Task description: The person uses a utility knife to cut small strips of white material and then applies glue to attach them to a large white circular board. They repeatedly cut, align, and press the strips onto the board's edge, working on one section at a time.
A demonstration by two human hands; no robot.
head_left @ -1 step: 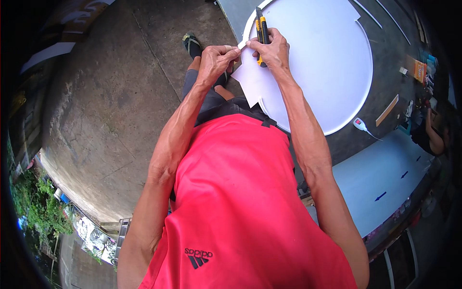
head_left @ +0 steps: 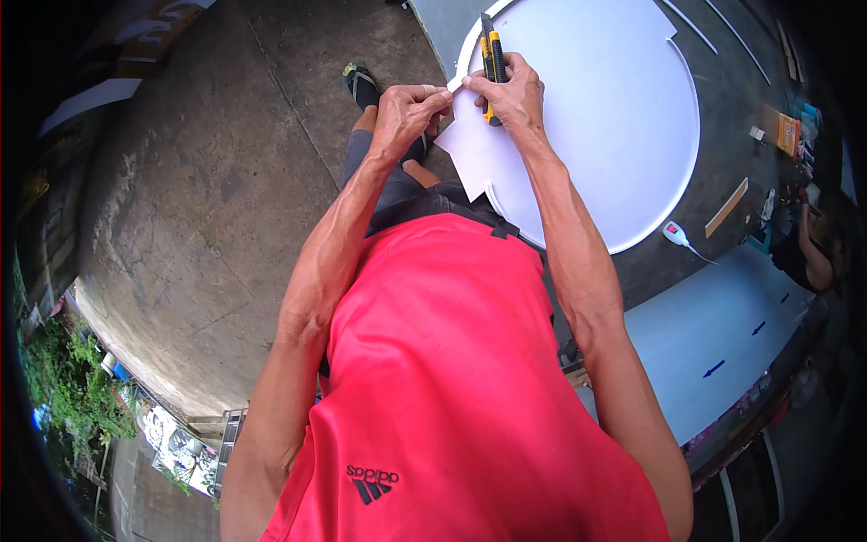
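Observation:
At the left rim of a large round white panel (head_left: 623,135), my left hand (head_left: 404,117) pinches the end of a narrow white strip (head_left: 458,83). Close beside it, my right hand (head_left: 517,98) grips a yellow and black utility knife (head_left: 493,68) against the palm, its blade extended and pointing away from me. The thumb and fingertip of that same hand also touch the strip. Along the panel's edge the strip stands up as a raised rim. Below my hands, angular white corners stick out past the panel's curve.
Right of the panel lie a small white corded tool (head_left: 675,233) with a red part and a wooden strip (head_left: 726,208). A pale blue sheet (head_left: 704,352) with dark arrows is at lower right. Another person's arm (head_left: 817,257) shows at far right. Concrete floor (head_left: 199,181) spreads leftward.

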